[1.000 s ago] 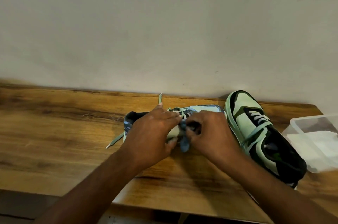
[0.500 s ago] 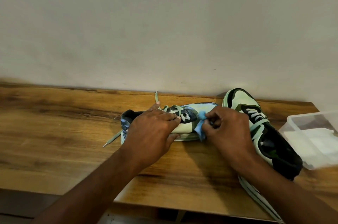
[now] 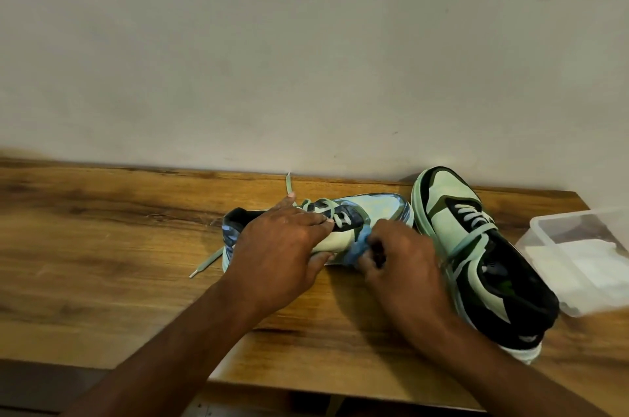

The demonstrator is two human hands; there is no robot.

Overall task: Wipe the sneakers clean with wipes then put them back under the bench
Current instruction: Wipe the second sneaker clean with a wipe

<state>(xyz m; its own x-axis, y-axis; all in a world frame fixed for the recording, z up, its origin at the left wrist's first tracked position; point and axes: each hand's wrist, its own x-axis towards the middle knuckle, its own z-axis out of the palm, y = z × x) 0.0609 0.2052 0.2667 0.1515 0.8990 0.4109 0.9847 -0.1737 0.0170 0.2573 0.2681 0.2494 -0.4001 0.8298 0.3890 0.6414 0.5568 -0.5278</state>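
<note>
Blue wipe (image 3: pixel 358 251) in right hand (image 3: pixel 401 267) slid back along sneaker (image 3: pixel 371 212)

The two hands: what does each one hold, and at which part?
The left hand grips the lying sneaker over its laces and middle. The right hand pinches a bunched blue wipe against that sneaker's side.
</note>
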